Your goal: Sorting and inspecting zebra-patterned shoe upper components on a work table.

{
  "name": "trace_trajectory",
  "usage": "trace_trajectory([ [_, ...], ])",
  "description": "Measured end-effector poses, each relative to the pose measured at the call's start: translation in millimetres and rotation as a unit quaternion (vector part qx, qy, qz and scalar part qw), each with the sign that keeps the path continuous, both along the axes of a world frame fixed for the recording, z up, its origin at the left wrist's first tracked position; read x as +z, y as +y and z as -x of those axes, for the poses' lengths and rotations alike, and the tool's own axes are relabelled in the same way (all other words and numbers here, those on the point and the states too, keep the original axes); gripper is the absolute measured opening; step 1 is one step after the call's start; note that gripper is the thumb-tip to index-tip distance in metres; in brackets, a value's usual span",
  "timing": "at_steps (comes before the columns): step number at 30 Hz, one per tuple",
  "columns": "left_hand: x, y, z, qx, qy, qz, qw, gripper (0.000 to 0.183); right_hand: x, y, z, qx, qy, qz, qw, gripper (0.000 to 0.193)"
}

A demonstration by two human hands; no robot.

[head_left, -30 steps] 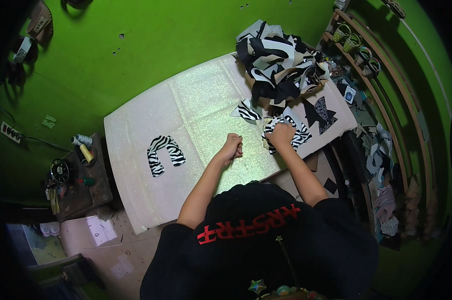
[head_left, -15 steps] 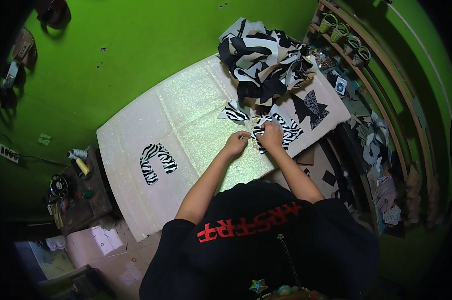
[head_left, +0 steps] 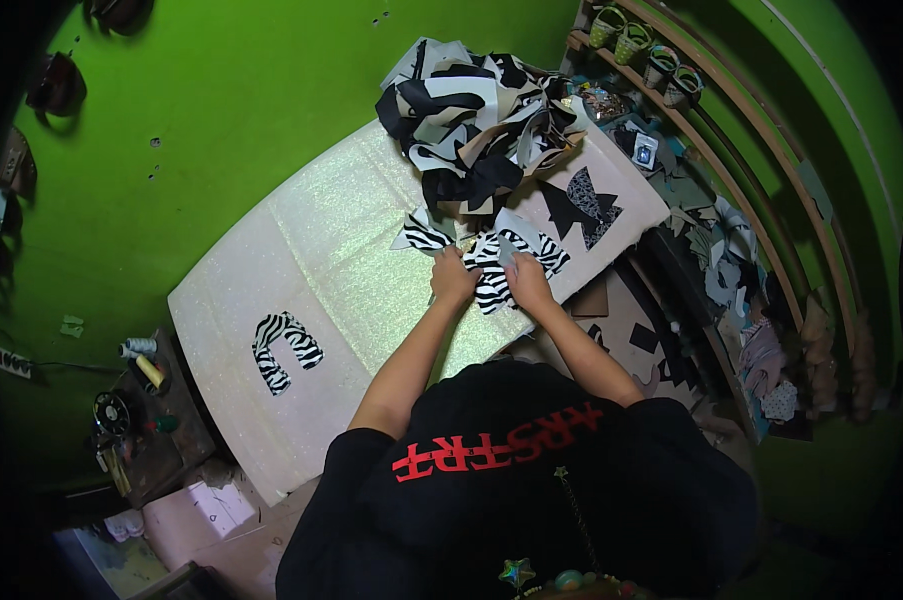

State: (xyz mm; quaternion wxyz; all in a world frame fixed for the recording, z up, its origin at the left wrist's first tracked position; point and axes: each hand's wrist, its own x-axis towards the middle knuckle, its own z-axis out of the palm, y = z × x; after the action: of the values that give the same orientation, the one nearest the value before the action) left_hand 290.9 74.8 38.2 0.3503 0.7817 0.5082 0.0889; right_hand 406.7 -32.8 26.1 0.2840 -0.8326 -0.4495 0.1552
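Both my hands work at a small heap of black-and-white zebra-print pieces (head_left: 492, 291) on the shimmering sheet-covered table. My left hand (head_left: 453, 279) has its fingers curled over the left edge of the print. At the heap's right side, my right hand (head_left: 528, 283) pinches the striped material, with its fingertips partly hidden. A smaller striped piece (head_left: 426, 234) with a pale backing lies just beyond my left hand. Farther left, a U-shaped zebra-print cutout (head_left: 289, 348) rests flat by itself.
A tall pile of black, white and beige scraps (head_left: 491, 125) stands at the table's far end. Black and patterned pointed cutouts (head_left: 586, 207) lie to its right. Small shoes (head_left: 633, 44) sit on a wooden rack. Thread spools (head_left: 149, 370) stand on a side table at left.
My left hand has moved up against the striped heap and closed on its edge. My right hand has shifted its hold lower on the heap. The whole view has shifted slightly.
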Motion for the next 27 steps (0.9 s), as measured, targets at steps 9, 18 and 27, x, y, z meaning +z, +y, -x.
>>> trace_trajectory([
  [9, -12.3, 15.5, -2.1, -0.030, -0.152, 0.052, 0.987, 0.031, 5.3, -14.7, -36.7, -0.218, 0.299, -0.261, 0.892, 0.020],
  [18, 58.7, 13.1, 1.1, -0.075, -0.261, -0.070, 0.960, 0.028, 6.1, -4.1, -41.4, -0.153, 0.189, -0.397, 0.885, 0.021],
  [27, 97.2, 36.2, 55.8, 0.009, -0.266, -0.095, 0.959, 0.022, 29.7, -7.0, 10.0, 0.024, -0.067, 0.028, 0.997, 0.035],
])
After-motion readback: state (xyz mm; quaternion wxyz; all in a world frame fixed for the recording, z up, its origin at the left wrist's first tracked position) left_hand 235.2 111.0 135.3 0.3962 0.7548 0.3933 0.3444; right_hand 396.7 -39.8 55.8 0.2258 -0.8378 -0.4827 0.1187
